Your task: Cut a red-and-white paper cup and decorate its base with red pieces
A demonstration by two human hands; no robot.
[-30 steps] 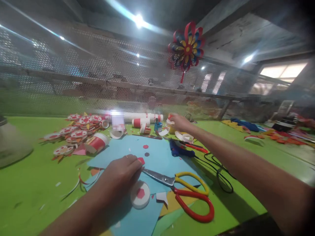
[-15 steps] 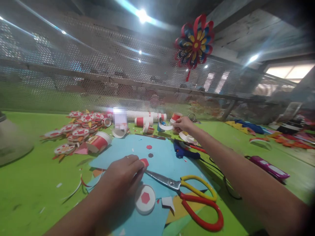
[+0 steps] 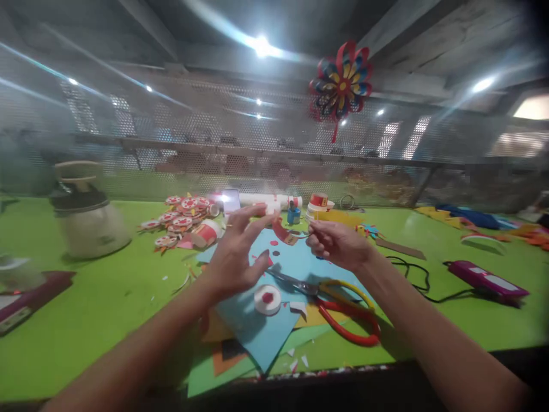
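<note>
My left hand (image 3: 238,252) hovers over the blue paper (image 3: 244,326), fingers and thumb spread, holding nothing. My right hand (image 3: 341,243) is closed in a pinch, with a thin, curled red-brown strip (image 3: 282,231) running from its fingertips toward my left fingers. Blur hides whether the left fingertips touch it. Below the hands lie scissors (image 3: 306,288) with one yellow and one red handle, blades partly over the paper. A white disc (image 3: 267,300) with a red hexagon rests beside the blades. A small red paper piece (image 3: 269,261) lies by the left thumb.
Behind are a pile of red-and-white discs (image 3: 184,214), a red-and-white paper cup (image 3: 206,233), stacked cups (image 3: 318,203) and a blue bottle (image 3: 294,214). A purple device (image 3: 486,280) with a black cord lies right; a large pale jug (image 3: 90,217) stands left. A paper flower (image 3: 342,86) hangs above.
My left hand has let go of the red paper piece and lifted, its fingers spreading. My right hand has come back from the cups to the middle with a strip. The view has shifted left.
</note>
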